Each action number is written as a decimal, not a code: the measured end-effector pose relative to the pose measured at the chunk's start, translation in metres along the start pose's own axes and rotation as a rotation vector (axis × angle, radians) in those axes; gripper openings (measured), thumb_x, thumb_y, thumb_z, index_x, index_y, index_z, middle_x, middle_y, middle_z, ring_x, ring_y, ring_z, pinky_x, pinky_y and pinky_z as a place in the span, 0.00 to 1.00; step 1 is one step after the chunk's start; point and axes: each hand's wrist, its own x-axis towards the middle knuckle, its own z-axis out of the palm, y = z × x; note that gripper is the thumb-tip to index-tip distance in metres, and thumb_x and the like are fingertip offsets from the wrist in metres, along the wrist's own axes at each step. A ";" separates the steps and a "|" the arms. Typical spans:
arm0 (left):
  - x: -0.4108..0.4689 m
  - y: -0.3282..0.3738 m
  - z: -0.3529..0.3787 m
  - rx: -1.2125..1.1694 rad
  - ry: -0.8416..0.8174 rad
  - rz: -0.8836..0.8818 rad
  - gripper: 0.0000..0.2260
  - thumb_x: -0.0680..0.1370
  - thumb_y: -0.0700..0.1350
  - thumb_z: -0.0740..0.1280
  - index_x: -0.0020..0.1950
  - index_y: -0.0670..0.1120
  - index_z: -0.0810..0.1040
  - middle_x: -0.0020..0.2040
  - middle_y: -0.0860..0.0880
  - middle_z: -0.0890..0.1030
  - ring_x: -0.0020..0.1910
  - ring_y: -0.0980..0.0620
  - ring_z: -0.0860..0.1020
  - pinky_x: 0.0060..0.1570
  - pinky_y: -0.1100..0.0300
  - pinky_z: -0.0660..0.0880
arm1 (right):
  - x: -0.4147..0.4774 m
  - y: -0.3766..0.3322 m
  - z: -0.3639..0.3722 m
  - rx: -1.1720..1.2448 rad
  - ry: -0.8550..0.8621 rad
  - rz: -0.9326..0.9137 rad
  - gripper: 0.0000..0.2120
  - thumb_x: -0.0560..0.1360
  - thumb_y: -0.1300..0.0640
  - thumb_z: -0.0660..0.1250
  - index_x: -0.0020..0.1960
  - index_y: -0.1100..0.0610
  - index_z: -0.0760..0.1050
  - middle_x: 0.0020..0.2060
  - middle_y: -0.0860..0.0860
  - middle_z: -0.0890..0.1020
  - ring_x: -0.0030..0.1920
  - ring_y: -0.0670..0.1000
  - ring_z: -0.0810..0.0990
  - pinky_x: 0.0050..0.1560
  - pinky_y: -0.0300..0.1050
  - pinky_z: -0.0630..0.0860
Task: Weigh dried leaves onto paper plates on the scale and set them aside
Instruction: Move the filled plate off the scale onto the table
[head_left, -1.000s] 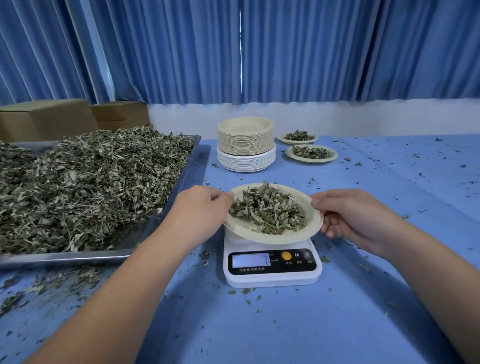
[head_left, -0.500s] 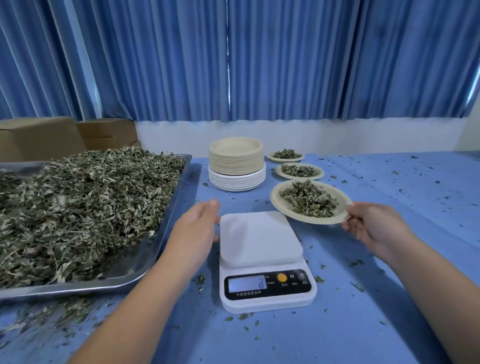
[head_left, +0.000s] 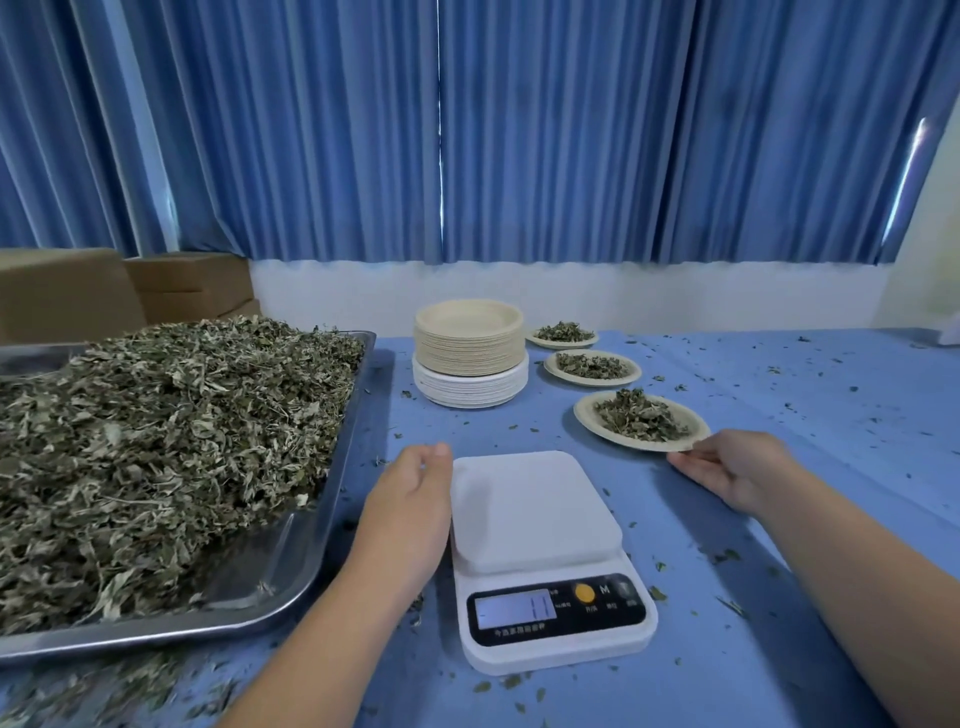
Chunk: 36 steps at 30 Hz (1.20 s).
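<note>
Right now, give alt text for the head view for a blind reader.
The right hand holds the rim of a paper plate of dried leaves right of a bare white scale; the left hand is open at the scale's left edge. A leaf-heaped metal tray, a plate stack and two filled plates sit nearby.

White scale (head_left: 535, 514), beige plate (head_left: 584, 414), blue tablecloth (head_left: 779, 649), grey-green leaves (head_left: 156, 441).

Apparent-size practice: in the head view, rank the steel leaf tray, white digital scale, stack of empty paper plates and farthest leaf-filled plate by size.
Largest first:
steel leaf tray
white digital scale
paper plate stack
farthest leaf-filled plate
Nearness may inflate the scale over the stack.
</note>
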 end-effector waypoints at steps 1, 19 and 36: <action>0.000 0.000 0.000 0.002 -0.002 0.001 0.09 0.82 0.56 0.54 0.54 0.56 0.72 0.52 0.54 0.76 0.49 0.52 0.75 0.47 0.56 0.67 | 0.001 -0.001 0.004 -0.002 -0.007 0.001 0.16 0.79 0.72 0.58 0.66 0.69 0.67 0.49 0.61 0.77 0.38 0.57 0.81 0.28 0.45 0.81; 0.005 0.000 -0.005 -0.010 -0.001 0.005 0.09 0.82 0.58 0.54 0.55 0.58 0.70 0.51 0.60 0.75 0.52 0.53 0.76 0.46 0.59 0.66 | 0.015 -0.013 0.040 0.125 0.003 -0.035 0.21 0.77 0.72 0.61 0.68 0.62 0.65 0.73 0.60 0.62 0.61 0.63 0.75 0.45 0.50 0.79; 0.005 -0.002 -0.012 0.174 0.043 0.088 0.06 0.81 0.51 0.60 0.57 0.54 0.73 0.49 0.58 0.73 0.50 0.59 0.74 0.46 0.61 0.67 | -0.062 0.012 0.048 -0.268 -0.330 -0.294 0.03 0.77 0.62 0.67 0.46 0.62 0.78 0.31 0.54 0.79 0.27 0.49 0.77 0.28 0.41 0.76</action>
